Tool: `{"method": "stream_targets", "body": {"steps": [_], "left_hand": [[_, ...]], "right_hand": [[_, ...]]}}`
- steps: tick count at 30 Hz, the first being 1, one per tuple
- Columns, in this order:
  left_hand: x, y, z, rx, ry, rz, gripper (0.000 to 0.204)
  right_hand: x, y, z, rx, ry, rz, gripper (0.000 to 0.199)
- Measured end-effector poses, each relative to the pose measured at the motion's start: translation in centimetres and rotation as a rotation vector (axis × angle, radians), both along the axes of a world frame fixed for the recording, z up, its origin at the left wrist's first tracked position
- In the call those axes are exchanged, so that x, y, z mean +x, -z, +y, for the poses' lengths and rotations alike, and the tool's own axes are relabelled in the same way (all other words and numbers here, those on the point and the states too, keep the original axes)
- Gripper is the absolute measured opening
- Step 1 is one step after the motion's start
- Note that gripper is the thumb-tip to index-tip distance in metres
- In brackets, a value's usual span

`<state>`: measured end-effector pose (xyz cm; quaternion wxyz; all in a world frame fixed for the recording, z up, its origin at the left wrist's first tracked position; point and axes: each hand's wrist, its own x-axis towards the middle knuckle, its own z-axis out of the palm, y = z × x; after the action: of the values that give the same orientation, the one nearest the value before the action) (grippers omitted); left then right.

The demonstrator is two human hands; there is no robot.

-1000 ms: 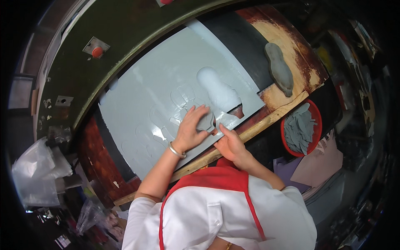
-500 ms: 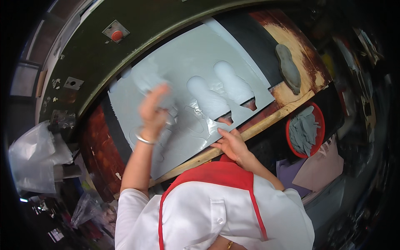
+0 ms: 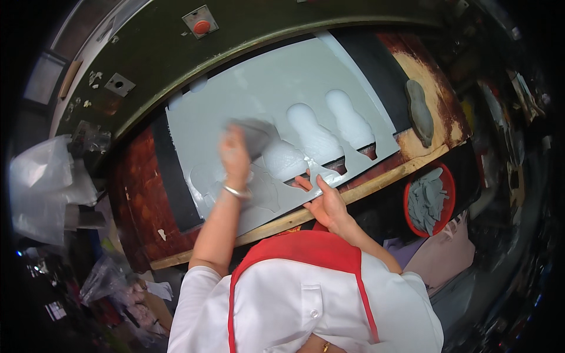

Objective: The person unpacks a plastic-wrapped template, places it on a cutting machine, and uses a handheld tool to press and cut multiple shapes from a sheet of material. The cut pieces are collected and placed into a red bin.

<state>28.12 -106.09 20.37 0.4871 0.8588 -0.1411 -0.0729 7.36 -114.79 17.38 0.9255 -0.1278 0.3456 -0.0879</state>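
Observation:
A grey sheet (image 3: 235,82) lies on the bench with several sole-shaped outlines cut into it. Three openings show a white layer beneath, among them the far-right opening (image 3: 350,117) and the middle opening (image 3: 312,135). My left hand (image 3: 236,156), with a bangle at the wrist, is raised over the sheet and closed on a grey cut-out piece (image 3: 257,136), blurred by motion. At the sheet's near edge my right hand (image 3: 326,203) grips the sheet, its thumb on top and some fingertips showing through an opening.
A dark shoe-sole-shaped block (image 3: 419,112) rests on the bench's right. Below it, a red basin (image 3: 406,203) holds grey scraps. A wooden strip (image 3: 376,183) edges the bench. Behind stands a green machine beam (image 3: 153,65) with a red button (image 3: 202,27). Clear plastic bags (image 3: 41,188) hang left.
A third opening now shows in the sheet, and my left hand has a grey piece over it. My right hand stays at the near edge. The whole view has shifted slightly.

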Motion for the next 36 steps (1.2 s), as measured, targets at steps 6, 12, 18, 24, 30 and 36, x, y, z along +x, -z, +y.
{"method": "stream_targets", "body": {"steps": [6, 12, 18, 24, 30, 36], "left_hand": [[7.7, -6.9, 6.1, -0.736, -0.089, -0.622, 0.034], [-1.4, 0.8, 9.0, -0.070, 0.873, -0.728, 0.051], [-2.1, 2.9, 9.6, -0.186, 0.796, -0.530, 0.039], [4.8, -2.0, 10.2, -0.601, -0.292, -0.205, 0.035], [6.8, -3.0, 16.8, -0.352, 0.158, -0.857, 0.029], [-0.1, 3.0, 17.8, -0.032, 0.847, -0.684, 0.040]], "right_hand": [[-0.7, 0.3, 0.6, -0.065, -0.136, -0.102, 0.047], [0.5, 0.6, 2.6, -0.013, -0.399, -0.203, 0.042], [2.0, 0.2, 3.9, -0.023, -0.381, -0.390, 0.047], [2.2, -0.6, 4.5, 0.020, -0.291, -0.078, 0.044], [2.1, 0.3, 5.6, -0.204, -0.650, -0.191, 0.060], [3.9, 0.1, 7.6, -0.317, -0.929, -0.107, 0.063]]}}
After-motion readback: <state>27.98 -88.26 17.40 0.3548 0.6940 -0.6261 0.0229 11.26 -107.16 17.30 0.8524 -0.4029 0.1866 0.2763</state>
